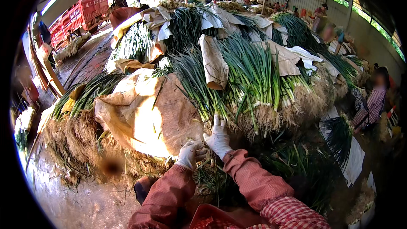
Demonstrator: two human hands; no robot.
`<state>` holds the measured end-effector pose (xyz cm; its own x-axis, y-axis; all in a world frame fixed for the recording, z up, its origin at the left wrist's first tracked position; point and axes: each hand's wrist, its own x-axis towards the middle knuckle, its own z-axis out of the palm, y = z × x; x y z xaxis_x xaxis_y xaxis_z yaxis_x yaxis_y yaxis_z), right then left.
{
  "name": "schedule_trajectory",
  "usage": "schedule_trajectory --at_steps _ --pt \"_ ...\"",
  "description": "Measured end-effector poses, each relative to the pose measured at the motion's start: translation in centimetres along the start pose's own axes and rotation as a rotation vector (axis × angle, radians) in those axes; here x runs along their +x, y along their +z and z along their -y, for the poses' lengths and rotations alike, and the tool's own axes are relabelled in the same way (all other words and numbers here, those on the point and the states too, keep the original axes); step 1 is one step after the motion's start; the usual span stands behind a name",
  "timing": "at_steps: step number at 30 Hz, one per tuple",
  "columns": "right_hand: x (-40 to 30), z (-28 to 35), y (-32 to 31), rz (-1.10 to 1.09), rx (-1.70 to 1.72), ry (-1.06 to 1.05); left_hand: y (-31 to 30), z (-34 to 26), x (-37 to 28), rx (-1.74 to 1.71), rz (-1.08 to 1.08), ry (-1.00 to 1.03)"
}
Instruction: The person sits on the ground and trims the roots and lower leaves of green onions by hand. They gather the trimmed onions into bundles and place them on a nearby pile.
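Before me rises a large heap of green onions (254, 73) with pale stems and long brown roots. My right hand (218, 138), in a white glove, reaches to the root ends at the heap's near edge; its fingers are apart, and whether they grip a stem is not plain. My left hand (189, 155), also gloved, is just left of it with curled fingers at the lower edge of a tan woven sheet (178, 114); what it holds is hidden. A rolled piece of sheeting (215, 63) lies on the leaves above.
More bunches with hanging roots (82, 133) are at the left. Loose onions (299, 162) lie low on the right, near a white sheet (356, 156). A person in checked clothing (373, 105) sits at the right. A red truck (81, 16) stands at the back left.
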<state>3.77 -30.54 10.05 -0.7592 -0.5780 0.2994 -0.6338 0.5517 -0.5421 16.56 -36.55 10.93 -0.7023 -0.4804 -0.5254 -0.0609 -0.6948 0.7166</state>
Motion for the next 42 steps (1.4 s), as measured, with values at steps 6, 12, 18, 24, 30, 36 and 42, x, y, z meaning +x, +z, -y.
schedule_trajectory --at_steps 6,12,18,24,30,36,42 --pt "5.3 5.9 -5.2 0.090 0.820 -0.184 -4.1 0.2 -6.0 -0.074 -0.037 0.411" --pt "-3.8 3.0 0.2 0.201 0.438 -0.322 -2.3 0.3 -3.0 -0.305 0.058 0.204" --pt "-6.8 3.6 -1.5 0.247 0.827 0.055 -4.5 1.1 -2.5 -0.281 -0.079 0.192" --pt "-4.7 4.3 2.9 0.674 1.163 0.390 -6.6 4.2 -0.8 -0.280 0.139 0.205" --pt "3.4 5.2 2.5 0.381 0.925 0.372 -6.2 1.8 -4.5 -0.317 -0.083 0.210" --pt "8.4 5.9 -4.0 -0.238 -0.378 -0.457 -7.5 0.5 -5.9 -0.281 -0.018 0.169" --pt "-1.7 7.1 4.2 0.858 0.849 0.056 -7.1 2.0 -4.2 -0.272 0.077 0.163"
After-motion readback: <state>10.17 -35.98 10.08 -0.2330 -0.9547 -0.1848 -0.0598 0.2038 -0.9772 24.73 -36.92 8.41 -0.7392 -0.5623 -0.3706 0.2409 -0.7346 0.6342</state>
